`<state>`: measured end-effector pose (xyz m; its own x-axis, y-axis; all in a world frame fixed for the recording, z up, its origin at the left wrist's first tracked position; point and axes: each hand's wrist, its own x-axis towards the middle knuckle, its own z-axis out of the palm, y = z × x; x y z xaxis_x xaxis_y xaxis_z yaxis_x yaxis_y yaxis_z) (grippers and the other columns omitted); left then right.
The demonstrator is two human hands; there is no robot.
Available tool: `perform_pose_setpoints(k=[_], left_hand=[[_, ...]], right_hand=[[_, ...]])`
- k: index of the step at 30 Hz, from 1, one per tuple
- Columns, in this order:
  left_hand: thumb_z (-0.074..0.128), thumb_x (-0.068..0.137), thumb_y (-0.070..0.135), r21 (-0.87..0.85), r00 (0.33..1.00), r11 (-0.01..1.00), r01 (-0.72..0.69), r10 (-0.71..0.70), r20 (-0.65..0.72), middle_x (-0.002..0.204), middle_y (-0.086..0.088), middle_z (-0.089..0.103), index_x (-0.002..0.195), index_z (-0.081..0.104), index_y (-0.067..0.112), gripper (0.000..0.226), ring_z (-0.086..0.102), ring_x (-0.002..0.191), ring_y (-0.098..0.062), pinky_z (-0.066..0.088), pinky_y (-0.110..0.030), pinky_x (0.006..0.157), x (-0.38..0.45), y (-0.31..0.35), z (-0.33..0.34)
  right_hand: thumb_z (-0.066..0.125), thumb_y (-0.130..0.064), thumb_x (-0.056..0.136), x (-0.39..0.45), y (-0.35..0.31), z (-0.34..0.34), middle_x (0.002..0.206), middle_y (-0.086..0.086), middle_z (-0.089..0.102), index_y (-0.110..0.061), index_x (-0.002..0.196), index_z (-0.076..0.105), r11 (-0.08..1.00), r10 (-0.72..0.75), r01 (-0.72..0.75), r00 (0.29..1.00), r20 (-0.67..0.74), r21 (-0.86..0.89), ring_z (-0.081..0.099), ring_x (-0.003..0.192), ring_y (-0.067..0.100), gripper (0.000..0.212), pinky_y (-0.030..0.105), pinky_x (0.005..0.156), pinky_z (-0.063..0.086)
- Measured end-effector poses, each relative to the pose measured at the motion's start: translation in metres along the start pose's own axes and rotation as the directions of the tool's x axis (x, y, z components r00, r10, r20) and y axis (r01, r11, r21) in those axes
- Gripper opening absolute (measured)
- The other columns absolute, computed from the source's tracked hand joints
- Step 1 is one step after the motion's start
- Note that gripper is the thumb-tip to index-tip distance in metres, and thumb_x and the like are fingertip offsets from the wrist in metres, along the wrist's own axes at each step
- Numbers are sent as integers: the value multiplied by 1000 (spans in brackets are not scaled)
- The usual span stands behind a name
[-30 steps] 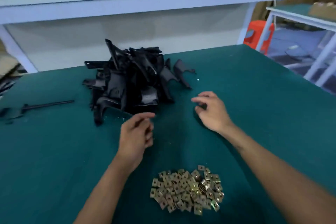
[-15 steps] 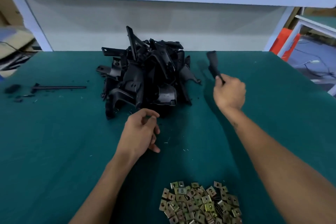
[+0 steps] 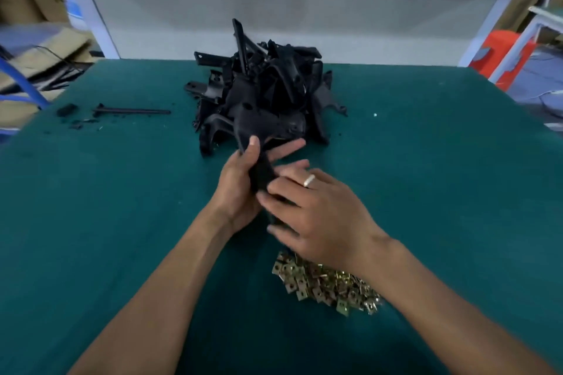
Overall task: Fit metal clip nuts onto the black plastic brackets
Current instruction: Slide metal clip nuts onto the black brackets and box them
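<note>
Both hands meet mid-table on one black bracket: left hand wraps it, right hand pinches its lower end. Bracket pile sits at 12 o'clock just behind, clip nuts at 5 o'clock partly under the right wrist, and a black rod lies off at 10 o'clock.

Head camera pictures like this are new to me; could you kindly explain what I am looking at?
There is no machine here: a camera worn on a person's head looks down at their two bare hands over a green table. At the far side lies a heap of black plastic brackets; near the person lies a pile of brass-coloured clip nuts. The left hand has its grip around one bracket, and the right hand touches it too. Whether a nut is held is hidden.
</note>
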<state>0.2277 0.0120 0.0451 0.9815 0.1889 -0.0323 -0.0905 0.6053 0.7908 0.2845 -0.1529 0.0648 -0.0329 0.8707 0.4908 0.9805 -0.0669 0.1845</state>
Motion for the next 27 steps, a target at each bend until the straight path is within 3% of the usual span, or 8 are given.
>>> perform_pose_setpoints(k=[3, 5, 9, 11, 14, 18, 24, 27], left_hand=[[38, 103, 51, 5, 994, 1000, -28, 28, -110, 117, -14, 71, 149, 39, 13, 60, 72, 72, -25, 60, -38, 62, 1, 0, -2], [40, 106, 45, 11, 991, 999, -47, 48, -129, 119, -7, 69, 139, 42, 25, 39, 66, 61, -21, 53, -29, 47, 0, -2, -2], [51, 105, 34, 34, 994, 999, -40, 43, -99, 105, -1, 65, 108, 65, 22, 19, 51, 61, -15, 33, -21, 39, -2, -3, -8], [55, 103, 28, 53, 995, 998, -37, 42, -93, 97, -2, 66, 102, 63, 16, 15, 51, 62, -14, 34, -20, 41, 0, -2, -15], [59, 100, 26, 200, 998, 980, 14, -2, -61, 93, -4, 64, 104, 55, 8, 19, 48, 60, -14, 35, -20, 42, 1, 0, -22], [56, 102, 26, 334, 996, 941, 54, -75, 49, 81, -5, 57, 90, 54, 9, 21, 42, 50, -12, 32, -21, 40, 2, -1, -24], [50, 105, 24, 353, 990, 933, 76, -111, 81, 72, -3, 46, 83, 43, 11, 27, 37, 47, -12, 30, -22, 40, 2, -2, -20], [51, 103, 23, 349, 990, 933, 87, -121, 76, 73, -4, 44, 87, 44, 10, 22, 36, 47, -11, 30, -21, 40, 4, -3, -18]], right_hand=[[70, -36, 93, -7, -4, -2, 119, -5, 71, -12, 115, 77, 835, 219, -239, 971, 100, 495, 60, 125, 13, 33, 40, 93, 56], [68, -21, 96, -13, 2, -3, 98, -1, 77, -7, 93, 80, 695, 390, -250, 919, -62, 674, 73, 100, 14, 19, 38, 80, 59], [67, -17, 95, -41, 35, -2, 60, 6, 65, -9, 74, 75, 393, 772, -400, 632, -61, 828, 57, 53, 26, 24, 37, 50, 44], [72, -16, 92, -59, 44, -1, 63, 8, 66, -13, 77, 78, 300, 749, -527, 647, 146, 796, 54, 52, 16, 16, 27, 50, 40], [79, -13, 87, -70, 45, 2, 80, -3, 70, -22, 85, 80, 295, 522, -645, 727, 446, 705, 57, 65, 7, 9, 21, 62, 44], [80, -33, 80, -71, 48, -5, 103, -14, 62, -41, 95, 79, 337, 329, -720, 694, 641, 607, 58, 92, 7, 16, 28, 79, 43], [82, -28, 84, -72, 40, -11, 107, -20, 52, -49, 100, 77, 435, 291, -699, 706, 645, 568, 49, 114, 4, 27, 29, 102, 34], [78, -29, 85, -72, 31, -14, 110, -24, 49, -49, 98, 73, 516, 333, -692, 705, 626, 505, 53, 100, -4, 24, 22, 84, 39]])
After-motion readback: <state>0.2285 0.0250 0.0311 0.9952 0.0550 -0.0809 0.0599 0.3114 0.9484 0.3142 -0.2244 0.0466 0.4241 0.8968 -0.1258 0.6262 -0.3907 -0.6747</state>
